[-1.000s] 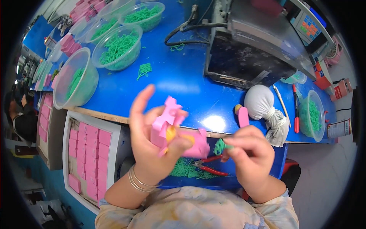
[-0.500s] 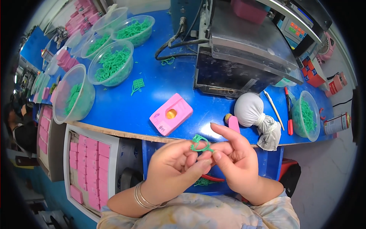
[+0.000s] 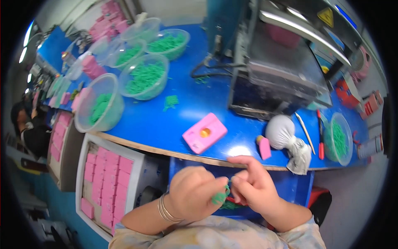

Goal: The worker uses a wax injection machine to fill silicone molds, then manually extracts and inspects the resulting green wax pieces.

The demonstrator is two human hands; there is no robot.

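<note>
My left hand (image 3: 191, 191) is closed around a small green wax ring (image 3: 218, 198), with part of the ring showing below its thumb. My right hand (image 3: 260, 189) is close beside it. Its thumb and fingers are pinched together, and the index finger is raised; I cannot make out what is between the tips. Beyond the hands on the blue bench lies a pink rubber mould block (image 3: 200, 139) with a golden-lined hole. A smaller pink piece (image 3: 264, 148) rests next to a tied white cloth bag (image 3: 280, 132).
Clear plastic bowls (image 3: 154, 94) of green wax pieces stand at the left, with another bowl (image 3: 350, 146) at the right. A dark machine (image 3: 271, 93) occupies the back. A tray (image 3: 86, 191) of pink blocks sits lower left. A blue drawer (image 3: 292, 189) is below the bench edge.
The view has shifted, so the bench appears further right and slightly lower. My left hand has turned over, its back now uppermost, and the ring points downward. My right hand remains beside it.
</note>
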